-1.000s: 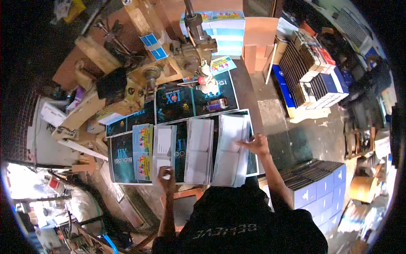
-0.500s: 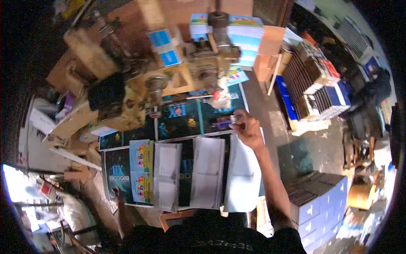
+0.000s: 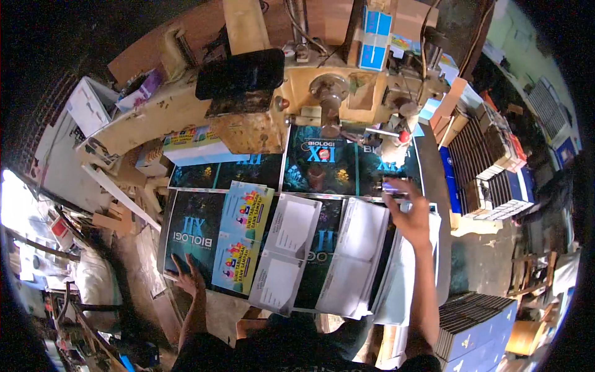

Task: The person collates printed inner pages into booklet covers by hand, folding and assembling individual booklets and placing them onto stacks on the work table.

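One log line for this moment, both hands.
left hand: spread at dark printed sheet | right hand: at small purple object, grip unclear | between: blue-yellow printed covers, white paper stacks

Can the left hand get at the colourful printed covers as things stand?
Probably yes: the left hand, spread open, is at the edge of the dark printed sheet, just left of the colourful printed covers, with nothing visible blocking the way.

Left hand point(image 3: 188, 279) low and splayed, right forearm point(image 3: 425, 291) extended forward, right hand point(image 3: 410, 218) slightly blurred
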